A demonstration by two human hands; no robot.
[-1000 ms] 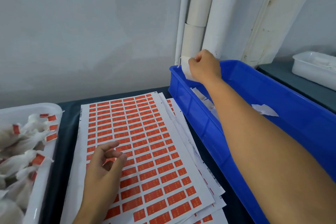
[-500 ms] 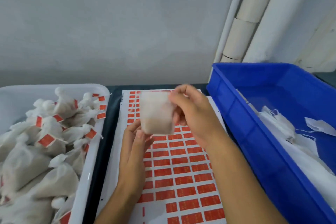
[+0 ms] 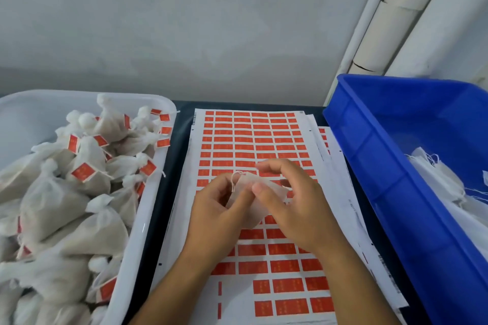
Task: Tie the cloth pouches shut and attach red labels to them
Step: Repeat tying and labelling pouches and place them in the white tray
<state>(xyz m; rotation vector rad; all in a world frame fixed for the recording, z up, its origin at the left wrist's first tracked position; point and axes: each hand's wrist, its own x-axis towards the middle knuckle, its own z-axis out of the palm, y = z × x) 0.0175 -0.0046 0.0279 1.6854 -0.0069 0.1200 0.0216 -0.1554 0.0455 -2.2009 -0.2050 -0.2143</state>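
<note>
the left hand (image 3: 211, 208) and the right hand (image 3: 287, 203) are meeting above the middle of the label sheet, both pinching one small cloth pouch (image 3: 249, 199) between thumbs and fingertips. the left thumb is lying across the pouch's lower left part, the right thumb is pressing on its upper face, and the right index finger is sticking out over it toward the wall. the pouch is lying tilted, its long axis running from upper left to lower right, with its drawstring (image 3: 233, 181) end pointing up and left and the thin string looping loose there. its lower corner is hanging just above the sheet of red labels (image 3: 253, 140), whether touching it i cannot tell. the sheet is lying flat on a dark table (image 3: 179, 126), on top of other sheets fanned out to the right. a white tray (image 3: 148, 214) heaped with tied, labelled pouches (image 3: 87, 166) is sitting close on the left, and a blue bin (image 3: 375, 166) holding loose cloth is sitting close on the right, leaving the hands a lane between the two rims.
</note>
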